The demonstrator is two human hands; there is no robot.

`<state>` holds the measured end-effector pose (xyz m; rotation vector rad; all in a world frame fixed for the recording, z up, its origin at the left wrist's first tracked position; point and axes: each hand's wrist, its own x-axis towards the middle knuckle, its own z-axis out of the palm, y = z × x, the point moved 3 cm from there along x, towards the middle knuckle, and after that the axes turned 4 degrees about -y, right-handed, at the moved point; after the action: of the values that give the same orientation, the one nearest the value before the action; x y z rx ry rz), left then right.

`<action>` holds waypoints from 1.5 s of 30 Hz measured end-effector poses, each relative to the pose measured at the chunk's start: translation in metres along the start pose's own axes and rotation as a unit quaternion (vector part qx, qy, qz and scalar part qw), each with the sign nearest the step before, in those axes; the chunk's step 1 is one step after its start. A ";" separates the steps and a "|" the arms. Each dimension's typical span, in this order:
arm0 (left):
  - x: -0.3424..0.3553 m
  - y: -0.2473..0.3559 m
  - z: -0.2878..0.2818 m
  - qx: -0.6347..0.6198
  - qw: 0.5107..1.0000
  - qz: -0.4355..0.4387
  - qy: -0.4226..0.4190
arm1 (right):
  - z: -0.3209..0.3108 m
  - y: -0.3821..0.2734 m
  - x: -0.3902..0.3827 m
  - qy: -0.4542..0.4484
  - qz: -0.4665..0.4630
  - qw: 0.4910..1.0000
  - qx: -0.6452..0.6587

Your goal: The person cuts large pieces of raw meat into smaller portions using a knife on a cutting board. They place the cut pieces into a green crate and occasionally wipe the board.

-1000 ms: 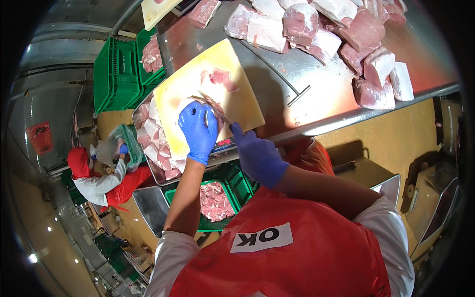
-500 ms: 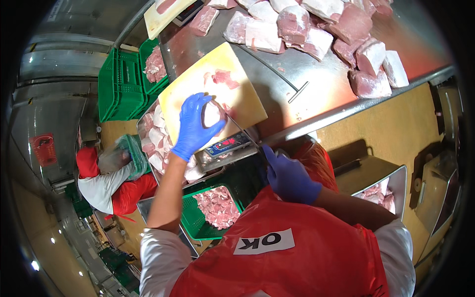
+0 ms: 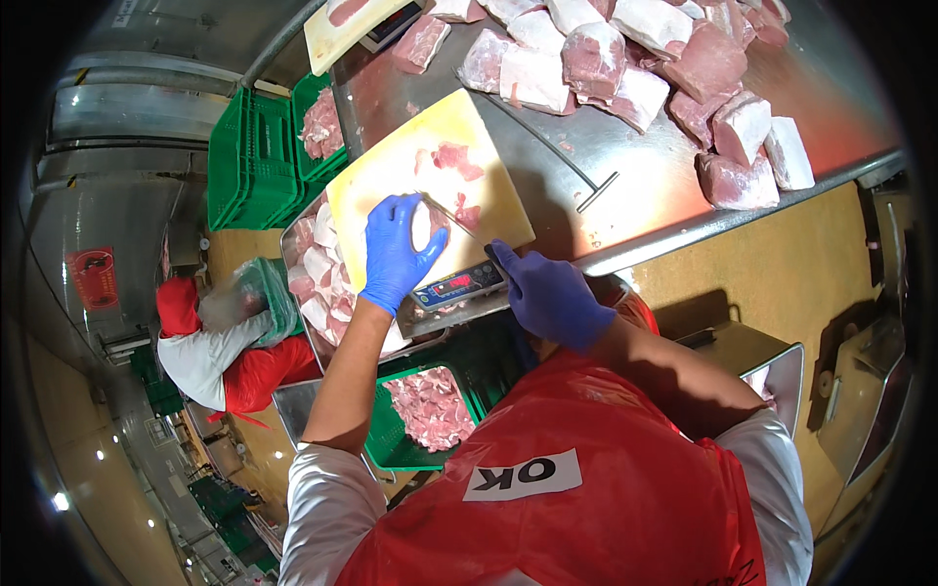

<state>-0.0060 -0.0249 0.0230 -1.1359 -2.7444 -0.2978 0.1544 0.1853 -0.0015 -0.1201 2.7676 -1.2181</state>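
My left hand [image 3: 396, 252], in a blue glove, grips a piece of pork [image 3: 428, 224] on the cream cutting board [image 3: 369, 179]. My right hand [image 3: 547, 295], also gloved blue, holds a knife by its dark handle [image 3: 501, 253], its blade lying along the right side of that piece. Small pink trimmings [image 3: 452, 156] lie on the board above and right of the piece. A scale [image 3: 456, 284] shows at the board's lower edge. A metal tray of cut pork [image 3: 315, 272] sits left of the board.
Pork blocks [image 3: 596, 61] are piled on the steel table [image 3: 824, 103], near a T-shaped metal rod [image 3: 596, 190]. Green crates [image 3: 233, 166] stand at upper left; a crate of trimmings [image 3: 427, 408] is below me. A co-worker [image 3: 205, 358] works with a bagged crate at left. Another board [image 3: 332, 31] is at the top.
Compared with half a second ago, my right hand has moved up toward the board with the knife, and the blade sits higher along the piece. My left hand still holds the meat.
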 end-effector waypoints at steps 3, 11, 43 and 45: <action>0.004 0.006 0.003 0.000 1.000 -0.005 -0.016 | -0.022 -0.020 -0.014 -0.082 0.038 0.995 -0.035; 0.010 0.008 0.014 0.041 0.993 -0.108 0.019 | 0.016 -0.031 0.027 -0.100 0.025 0.994 0.027; 0.002 -0.024 0.021 -0.029 0.993 -0.106 0.040 | -0.006 -0.011 0.028 -0.073 -0.062 0.995 -0.030; 0.007 -0.033 0.015 -0.071 0.991 -0.113 0.010 | -0.019 0.003 -0.020 -0.098 -0.016 0.995 -0.007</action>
<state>-0.0348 -0.0395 0.0060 -0.8450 -2.8761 -0.5370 0.1715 0.2032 0.0105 -0.2699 2.6141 -1.1284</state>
